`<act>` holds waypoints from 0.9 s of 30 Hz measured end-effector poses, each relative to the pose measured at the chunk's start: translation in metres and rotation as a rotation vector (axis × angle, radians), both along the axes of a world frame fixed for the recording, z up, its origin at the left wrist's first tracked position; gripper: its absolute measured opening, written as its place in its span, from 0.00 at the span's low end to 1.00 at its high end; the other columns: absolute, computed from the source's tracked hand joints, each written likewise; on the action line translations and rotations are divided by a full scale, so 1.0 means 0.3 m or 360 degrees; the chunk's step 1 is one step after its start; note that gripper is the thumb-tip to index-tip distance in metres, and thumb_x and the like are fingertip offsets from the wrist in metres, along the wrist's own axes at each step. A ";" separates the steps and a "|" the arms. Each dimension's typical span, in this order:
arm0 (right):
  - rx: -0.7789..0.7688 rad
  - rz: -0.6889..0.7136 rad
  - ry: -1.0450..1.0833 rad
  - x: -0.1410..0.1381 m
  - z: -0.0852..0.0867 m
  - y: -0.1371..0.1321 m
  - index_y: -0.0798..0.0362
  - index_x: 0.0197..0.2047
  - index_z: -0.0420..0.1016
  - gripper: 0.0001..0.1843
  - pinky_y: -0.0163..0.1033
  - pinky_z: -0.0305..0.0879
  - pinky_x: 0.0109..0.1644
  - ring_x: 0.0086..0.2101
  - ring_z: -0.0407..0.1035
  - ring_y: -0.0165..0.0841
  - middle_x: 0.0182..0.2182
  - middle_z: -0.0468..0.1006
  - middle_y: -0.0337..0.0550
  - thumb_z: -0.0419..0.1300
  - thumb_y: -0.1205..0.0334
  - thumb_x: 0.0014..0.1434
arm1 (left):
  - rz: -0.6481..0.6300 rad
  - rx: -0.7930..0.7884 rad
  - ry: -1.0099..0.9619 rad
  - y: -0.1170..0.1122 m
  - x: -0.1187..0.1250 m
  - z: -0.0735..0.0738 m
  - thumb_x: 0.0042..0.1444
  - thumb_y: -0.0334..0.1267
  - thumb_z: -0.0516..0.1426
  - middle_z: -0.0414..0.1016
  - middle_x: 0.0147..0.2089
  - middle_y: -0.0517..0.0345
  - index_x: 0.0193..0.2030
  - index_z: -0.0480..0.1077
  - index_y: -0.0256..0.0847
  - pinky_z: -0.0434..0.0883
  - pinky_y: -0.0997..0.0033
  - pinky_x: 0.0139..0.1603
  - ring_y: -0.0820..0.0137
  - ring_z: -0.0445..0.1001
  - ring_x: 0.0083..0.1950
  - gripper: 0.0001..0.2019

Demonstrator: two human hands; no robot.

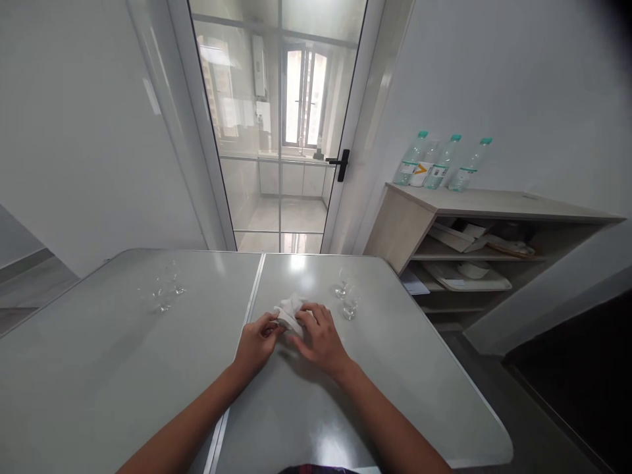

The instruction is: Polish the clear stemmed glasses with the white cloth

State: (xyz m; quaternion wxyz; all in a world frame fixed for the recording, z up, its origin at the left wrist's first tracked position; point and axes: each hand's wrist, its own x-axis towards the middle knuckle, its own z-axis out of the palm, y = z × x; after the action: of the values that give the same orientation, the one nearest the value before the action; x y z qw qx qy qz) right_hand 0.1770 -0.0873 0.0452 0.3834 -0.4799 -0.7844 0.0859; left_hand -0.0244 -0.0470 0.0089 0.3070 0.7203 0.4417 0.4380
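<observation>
A crumpled white cloth (pixel 289 308) lies on the grey table (pixel 148 355) near its middle seam. My left hand (pixel 257 341) pinches the cloth's near left edge with closed fingers. My right hand (pixel 320 337) rests over the cloth's right side, fingers curled onto it. Two small clear glasses (pixel 346 293) stand just right of my right hand, apart from it. Several more clear glasses (pixel 165 289) stand on the left half of the table, well away from both hands.
A low wooden shelf unit (pixel 474 237) stands right of the table, with three green-capped water bottles (pixel 441 162) on top and papers and trays inside. Behind the table is a glass door (pixel 281 125) with a black handle (pixel 340 163).
</observation>
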 end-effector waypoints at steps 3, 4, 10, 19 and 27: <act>0.0008 0.0044 -0.0257 -0.004 -0.001 -0.001 0.53 0.68 0.63 0.31 0.57 0.50 0.69 0.65 0.56 0.50 0.65 0.65 0.57 0.60 0.58 0.63 | -0.0098 -0.0005 0.0037 -0.004 -0.001 0.004 0.61 0.39 0.60 0.83 0.34 0.58 0.43 0.72 0.43 0.74 0.72 0.35 0.68 0.81 0.32 0.06; -0.0004 0.0046 -0.0295 -0.003 -0.004 0.001 0.54 0.70 0.60 0.31 0.57 0.46 0.71 0.67 0.53 0.49 0.68 0.63 0.57 0.57 0.60 0.65 | -0.0124 0.0016 0.0090 -0.005 0.000 0.003 0.62 0.39 0.59 0.83 0.35 0.57 0.43 0.71 0.43 0.73 0.72 0.35 0.68 0.81 0.32 0.05; -0.0127 0.0247 -0.0135 0.018 -0.009 0.016 0.52 0.65 0.69 0.24 0.54 0.48 0.71 0.62 0.63 0.43 0.61 0.73 0.52 0.51 0.65 0.67 | -0.0142 0.0238 0.0438 -0.014 -0.004 -0.021 0.63 0.34 0.56 0.82 0.34 0.62 0.53 0.65 0.46 0.69 0.73 0.33 0.68 0.80 0.31 0.12; -0.1008 0.0050 0.1127 0.078 -0.085 0.068 0.54 0.35 0.79 0.22 0.41 0.69 0.43 0.39 0.73 0.40 0.35 0.80 0.44 0.56 0.44 0.64 | -0.0284 0.0599 0.0528 -0.032 -0.016 -0.033 0.65 0.39 0.58 0.75 0.28 0.59 0.38 0.68 0.43 0.67 0.72 0.33 0.70 0.74 0.27 0.05; -0.0988 -0.0016 0.1977 -0.060 -0.103 0.021 0.56 0.44 0.78 0.20 0.42 0.71 0.39 0.35 0.74 0.41 0.35 0.81 0.48 0.61 0.47 0.61 | 0.0181 0.0171 -0.0070 -0.011 0.013 0.006 0.64 0.46 0.58 0.70 0.26 0.64 0.31 0.63 0.42 0.68 0.76 0.32 0.74 0.69 0.26 0.14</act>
State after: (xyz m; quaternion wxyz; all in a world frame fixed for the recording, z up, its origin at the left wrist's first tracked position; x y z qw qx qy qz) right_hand 0.1589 -0.0811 0.0142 0.6069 -0.4329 -0.3566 0.5632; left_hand -0.0206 -0.0503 0.0106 0.2522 0.6997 0.4510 0.4933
